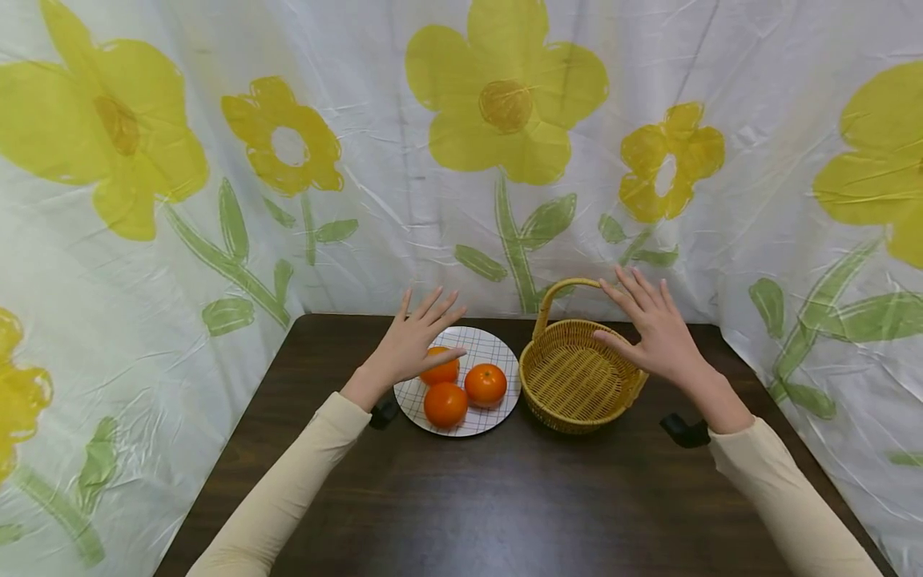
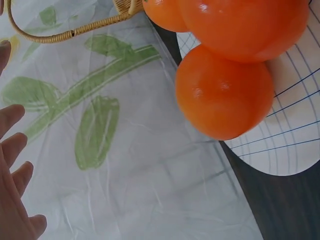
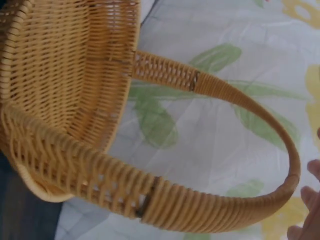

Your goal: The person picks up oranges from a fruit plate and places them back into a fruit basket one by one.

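Observation:
My left hand (image 1: 411, 349), fingers spread, is raised over the left side of a round plate (image 1: 476, 340), overlapping one of three shiny oranges (image 1: 486, 385) there. In the left wrist view, its fingertips (image 2: 14, 145) show at the left edge, apart from the fruit (image 2: 225, 95). My right hand (image 1: 654, 332) is held up at the right of a woven wicker basket (image 1: 577, 373), fingers spread and holding nothing. It covers part of the basket's tall arched handle (image 1: 546, 308) in the head view. The right wrist view has its fingertips (image 3: 311, 197) beside the handle's top (image 3: 290, 182).
The plate is white with thin blue grid lines and sits just left of the basket. Both stand toward the back of a dark wooden table (image 1: 461, 505). A white curtain with yellow flowers (image 1: 389, 160) hangs behind and along both sides.

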Motion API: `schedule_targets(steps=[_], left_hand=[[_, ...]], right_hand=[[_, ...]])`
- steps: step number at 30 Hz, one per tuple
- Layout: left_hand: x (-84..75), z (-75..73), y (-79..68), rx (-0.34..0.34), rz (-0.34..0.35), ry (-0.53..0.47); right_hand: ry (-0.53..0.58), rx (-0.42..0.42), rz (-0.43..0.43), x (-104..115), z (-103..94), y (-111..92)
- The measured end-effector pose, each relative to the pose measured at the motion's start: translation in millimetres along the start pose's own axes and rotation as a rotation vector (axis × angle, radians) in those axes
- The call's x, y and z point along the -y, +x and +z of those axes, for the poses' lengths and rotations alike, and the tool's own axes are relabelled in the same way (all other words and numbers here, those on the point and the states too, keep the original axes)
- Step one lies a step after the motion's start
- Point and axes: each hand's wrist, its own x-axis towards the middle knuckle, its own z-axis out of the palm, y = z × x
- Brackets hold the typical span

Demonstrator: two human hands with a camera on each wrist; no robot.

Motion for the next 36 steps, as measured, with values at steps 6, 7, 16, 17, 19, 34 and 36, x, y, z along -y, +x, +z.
schedule_targets(steps=[6,7,16,17,19,34,36], left_hand=[[0.4,6.1,-6.2,-0.049,-0.018,-0.037],[0.0,7.5,-7.2,-0.055,-0.023,-0.043],[-2.0,21.1,-17.3,-0.104,-0.067,-0.125],[-1.9,22.7,-18.5,-0.105,-0.074,-0.129],[-1.7,26.0,-21.5,-0.11,-0.085,-0.132],[-6.8,48.3,-37.1,-0.171,-0.142,-0.226],[-8.0,50.8,-39.2,-0.184,-0.147,-0.237]], right_hand=[[0.037,-0.084,0.025,-5,2.4,-10],[0.046,-0.098,0.031,-6,2.8,-12],[0.161,-0.15,0.148,-8,7.0,-29],[0.172,-0.157,0.16,-9,7.9,-31],[0.195,-0.173,0.182,-10,9.6,-34],[0.312,-0.229,0.279,-13,27.7,-60],[0.319,-0.232,0.288,-14,30.6,-63]])
